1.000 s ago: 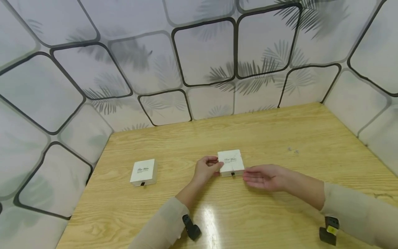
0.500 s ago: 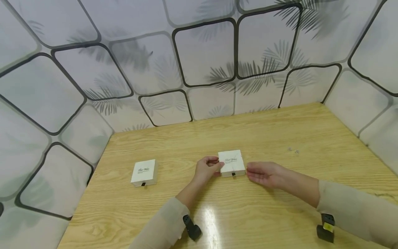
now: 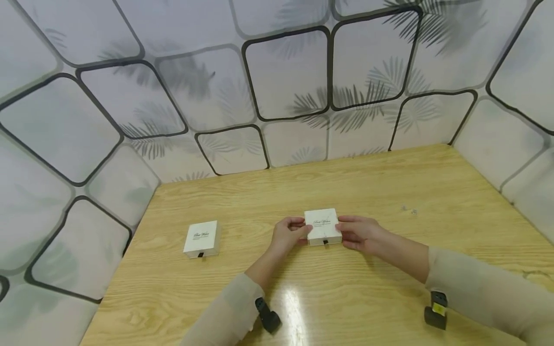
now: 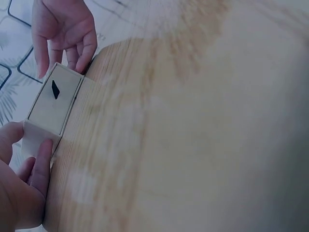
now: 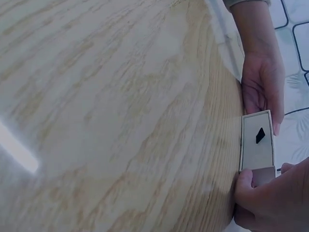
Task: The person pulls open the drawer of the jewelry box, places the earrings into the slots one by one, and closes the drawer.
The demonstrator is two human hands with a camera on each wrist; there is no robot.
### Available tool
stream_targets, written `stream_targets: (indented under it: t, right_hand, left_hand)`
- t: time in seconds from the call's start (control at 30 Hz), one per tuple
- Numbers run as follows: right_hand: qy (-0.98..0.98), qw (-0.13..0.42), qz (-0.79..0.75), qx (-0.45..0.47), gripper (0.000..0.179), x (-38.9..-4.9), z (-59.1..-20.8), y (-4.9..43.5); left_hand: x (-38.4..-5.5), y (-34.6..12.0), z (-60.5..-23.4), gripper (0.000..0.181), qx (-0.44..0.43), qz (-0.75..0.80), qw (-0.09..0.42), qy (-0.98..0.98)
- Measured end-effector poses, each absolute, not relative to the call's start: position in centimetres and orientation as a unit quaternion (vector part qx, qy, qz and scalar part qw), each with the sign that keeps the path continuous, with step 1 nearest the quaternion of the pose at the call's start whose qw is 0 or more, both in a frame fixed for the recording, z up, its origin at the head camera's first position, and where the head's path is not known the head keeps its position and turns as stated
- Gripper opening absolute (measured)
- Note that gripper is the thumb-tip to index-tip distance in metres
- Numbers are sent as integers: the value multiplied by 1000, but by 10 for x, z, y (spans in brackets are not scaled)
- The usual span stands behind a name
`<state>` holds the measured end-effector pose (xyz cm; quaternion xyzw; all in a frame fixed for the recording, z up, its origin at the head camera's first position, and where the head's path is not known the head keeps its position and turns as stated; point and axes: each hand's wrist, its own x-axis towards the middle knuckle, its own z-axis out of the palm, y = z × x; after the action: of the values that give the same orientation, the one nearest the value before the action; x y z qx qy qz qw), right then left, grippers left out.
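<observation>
A white drawer-style gift box (image 3: pixel 322 225) with dark lettering on its lid lies on the wooden table, its black ribbon tab facing me. My left hand (image 3: pixel 286 236) holds its left side, thumb on the top edge. At the right side, my right hand (image 3: pixel 362 233) grips the box, its thumb over the top edge and its fingers along the side. Both wrist views show the box front (image 4: pixel 55 104) with the tab, between the two hands; the drawer looks closed. Fingertips behind the box are partly hidden.
A second, similar white box (image 3: pixel 201 238) with a black tab stands to the left on the table (image 3: pixel 259 197). Two tiny clear bits (image 3: pixel 414 211) lie at the right. A patterned cloth wall (image 3: pixel 285 72) encloses the table's back and sides.
My right hand, first beside the box's lower right corner with straight fingers, drew slightly away, then came in and took hold of the right side. The left hand stayed on the box.
</observation>
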<state>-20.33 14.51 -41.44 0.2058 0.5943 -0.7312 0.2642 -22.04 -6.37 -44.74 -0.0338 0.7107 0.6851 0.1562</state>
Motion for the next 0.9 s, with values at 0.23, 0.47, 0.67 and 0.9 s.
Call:
stream_targets:
  t: [0.23,0.47,0.67,0.9]
  right_hand:
    - [585,278,-729,220,64,-211,-413,145]
    - [592,268,-729,213,68,-213,-414,144]
    - [601,265,-726,204,70,-215,-411,141]
    - [605,277,-718,205,71,-220,-407,141]
  left_hand:
    - [-228,-62,-460,43,-52,694,162,700]
    - [-227,-63,-453,49,-47,693,178,697]
    - [-226,-65,-450,51,-25,687,182,703]
    - [-225,-64,-444,52,-18,688,185,701]
